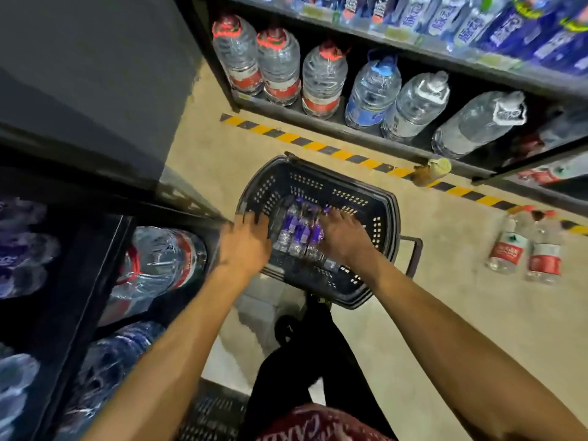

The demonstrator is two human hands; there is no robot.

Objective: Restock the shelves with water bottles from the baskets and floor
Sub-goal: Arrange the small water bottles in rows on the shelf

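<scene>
— Basket [378, 214] first: where does it sit?

— On the tan floor [429, 313], in the aisle between two shelving units. It is black, with perforated walls, and a handle sticks out on its right side.

— And what is in it?

— Small water bottles with purple labels [297, 232], lying packed side by side on the bottom.

— Hands?

— Both are down in the basket. The left hand [246, 246] is at the left end of the row, fingers spread, over the basket's left rim and just beside the bottles. The right hand [342, 235] lies flat on the right end of the row, fingers extended over the bottles. Neither is clenched; whether either has actually got hold of a bottle I cannot tell.

— Anything else on the floor?

— Two red-labelled bottles [525, 249] stand to the right, well apart from the basket, close to a strip of yellow-and-black tape [318, 146] that runs along the foot of the far shelf [397, 144].

— What does that shelf hold?

— A row of large jugs [321, 81] on the bottom level — some with red caps, one blue-capped, two with white tops. Above them, smaller blue-labelled bottles.

— And the near unit on the left?

— More large jugs lying behind its dark frame [95, 265], one with a red handle.
</scene>
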